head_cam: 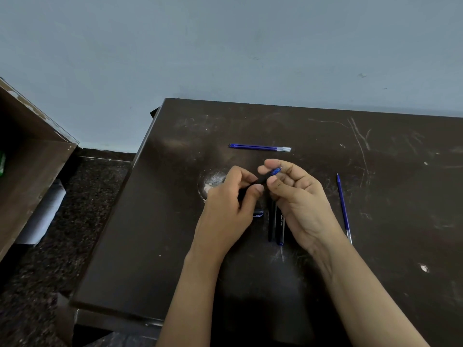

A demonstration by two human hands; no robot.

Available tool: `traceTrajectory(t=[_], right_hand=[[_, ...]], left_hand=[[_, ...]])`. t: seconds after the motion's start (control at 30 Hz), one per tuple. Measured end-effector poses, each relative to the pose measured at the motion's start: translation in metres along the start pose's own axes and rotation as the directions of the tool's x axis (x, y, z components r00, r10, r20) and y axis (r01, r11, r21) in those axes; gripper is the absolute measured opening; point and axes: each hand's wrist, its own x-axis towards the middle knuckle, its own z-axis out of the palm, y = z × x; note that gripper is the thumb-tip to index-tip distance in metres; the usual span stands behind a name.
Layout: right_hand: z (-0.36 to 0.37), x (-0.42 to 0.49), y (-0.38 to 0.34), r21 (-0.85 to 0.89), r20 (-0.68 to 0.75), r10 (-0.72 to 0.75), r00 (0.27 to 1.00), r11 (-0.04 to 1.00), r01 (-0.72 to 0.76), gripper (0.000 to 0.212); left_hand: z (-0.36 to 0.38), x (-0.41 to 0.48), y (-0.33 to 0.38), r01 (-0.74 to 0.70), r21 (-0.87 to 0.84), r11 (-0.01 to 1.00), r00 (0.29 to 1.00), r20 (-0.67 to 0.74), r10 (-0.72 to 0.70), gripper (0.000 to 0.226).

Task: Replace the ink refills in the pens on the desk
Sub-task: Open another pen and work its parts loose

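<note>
Both hands meet over the middle of a dark brown, scratched wooden desk [162, 234], working on one slim black plastic pen [262, 181] held just above the surface. The left hand [225, 209] grips the pen's barrel with curled fingers, thumb pressed on top. The right hand [300, 201] pinches the pen's translucent blue tip end [276, 171] between thumb and forefinger, its other fingers loosely spread with the palm turned up. The pen slants from lower left to upper right between them. Directly under the hands lie two more black pens [275, 226], side by side and touching, pointing towards the near edge; the right one bears pale lettering. Just left of them a small black-and-blue piece [258, 214] pokes out from beneath the left hand; what it is cannot be made out. There are three loose thin blue ink refills in all: a pair of blue refills [260, 147] lying together crosswise beyond the hands, and a single blue refill [343, 206] lying lengthwise to the right of the right hand, apart from it. A brown wooden cabinet [32, 166] stands to the left of the desk, and a grey-blue wall [225, 46] rises behind it.
</note>
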Motion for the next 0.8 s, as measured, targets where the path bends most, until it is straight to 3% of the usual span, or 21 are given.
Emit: traceTrajectory(t=[0.27,0.33,0.5,0.6,0.7,0.8], right_hand=[[0.0014,-0.0011,0.0015,-0.06,0.003,-0.025,1.0,0.998,0.025,0.011],[0.0009,-0.0011,-0.0002,-0.03,0.046,-0.023,0.999,0.999,0.025,0.022],[0.0014,-0.0012,-0.0001,-0.109,-0.001,-0.014,1.0,0.994,0.014,0.022],[-0.0004,0.0,0.0004,-0.078,-0.008,-0.006,1.0,0.997,0.005,0.011],[-0.0002,-0.0002,-0.0002,-0.073,0.023,-0.017,1.0,0.997,0.019,0.023],[0.0027,-0.0012,0.0007,-0.117,0.004,-0.035,0.999,0.992,0.035,0.021]], left_hand=[[-0.0001,-0.0009,0.0027,-0.01,-0.035,0.999,1.0,0.017,0.011,0.008],[-0.0002,-0.0007,0.0017,-0.003,-0.033,0.999,1.0,0.01,0.004,0.007],[0.0003,-0.0004,0.0008,-0.012,-0.034,0.999,0.999,0.038,0.013,0.007],[0.0003,-0.0006,0.0007,0.0,-0.037,0.999,0.999,0.036,0.001,0.006],[0.0002,-0.0007,0.0006,-0.003,-0.022,1.0,1.0,0.03,0.003,0.005],[0.0,-0.0006,0.0002,-0.021,-0.018,1.0,0.999,0.047,0.022,0.005]])
